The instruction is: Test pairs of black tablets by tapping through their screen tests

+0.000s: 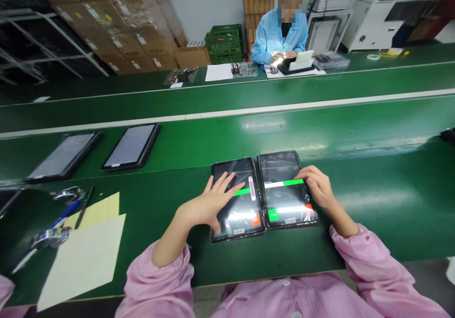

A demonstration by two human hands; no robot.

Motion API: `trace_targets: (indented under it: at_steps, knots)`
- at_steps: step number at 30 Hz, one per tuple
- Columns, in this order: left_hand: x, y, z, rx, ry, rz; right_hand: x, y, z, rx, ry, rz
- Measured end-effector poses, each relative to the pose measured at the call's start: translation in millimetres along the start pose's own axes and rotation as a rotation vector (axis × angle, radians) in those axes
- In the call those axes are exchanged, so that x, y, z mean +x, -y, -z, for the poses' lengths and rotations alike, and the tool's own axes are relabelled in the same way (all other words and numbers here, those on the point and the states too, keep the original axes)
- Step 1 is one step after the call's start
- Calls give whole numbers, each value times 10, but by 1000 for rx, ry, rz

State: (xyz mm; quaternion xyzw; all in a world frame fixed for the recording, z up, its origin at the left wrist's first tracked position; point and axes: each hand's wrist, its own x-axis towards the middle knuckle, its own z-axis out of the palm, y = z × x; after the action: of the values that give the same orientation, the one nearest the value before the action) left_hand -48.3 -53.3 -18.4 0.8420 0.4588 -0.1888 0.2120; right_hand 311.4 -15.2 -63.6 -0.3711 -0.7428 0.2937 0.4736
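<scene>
Two black tablets lie side by side in front of me, their screens lit. My left hand (208, 204) is spread over the left tablet (243, 216), fingers stretched across the screen and thumb near its lower left edge. A pink slider with a white rim, a green bar and a red button show on that screen. At the right edge of the right tablet (284, 199) is my right hand (320, 187), its fingers slightly bent and a fingertip at the green bar's end. A green button and a partly covered red one show lower down on this screen.
Two more tablets lie at the left, one (130, 146) nearer and another (64, 156) farther out. Yellowish paper sheets (87, 256) lie by shiny metal-and-blue items (53, 235) and a pen (84, 207). Across the green bench, a person in blue (263, 36) handles something.
</scene>
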Motion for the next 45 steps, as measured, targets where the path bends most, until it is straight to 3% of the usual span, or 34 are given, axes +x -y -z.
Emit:
trace_targets:
  at_steps: [4, 7, 9, 11, 13, 17, 19, 23, 28, 31, 35, 45]
  knots:
    - [-12, -47, -49, 23, 17, -18, -88, 159, -152, 126, 331, 74]
    - [-11, -57, -56, 57, 13, -22, -169, 275, -296, -128, 562, 192]
    - [4, -68, -66, 69, -7, -35, -189, 304, -318, -281, 612, 240]
    - [30, -94, -95, 93, -14, -35, -169, 258, -236, -310, 540, 250]
    - [52, -130, -140, 139, -8, -1, -123, 130, -82, -256, 325, 177]
    - [49, -141, -161, 181, -58, 20, -21, -281, 118, -84, -243, -161]
    - [75, -95, -80, 146, -87, -20, 35, -489, 64, -77, -353, -297]
    - [353, -14, 223, 51, -146, 46, 152, -746, -173, -212, -243, -334]
    - [832, -28, 474, 40, -182, 101, 178, -791, -258, -248, -227, -342]
    - [940, -46, 498, 52, -235, 72, 158, -795, -248, -284, -246, -387]
    - [919, -113, 493, 70, -300, 89, 127, -821, -266, -272, -251, -391]
    - [944, -130, 456, 30, -319, 109, 78, -1070, -254, -345, -309, -403]
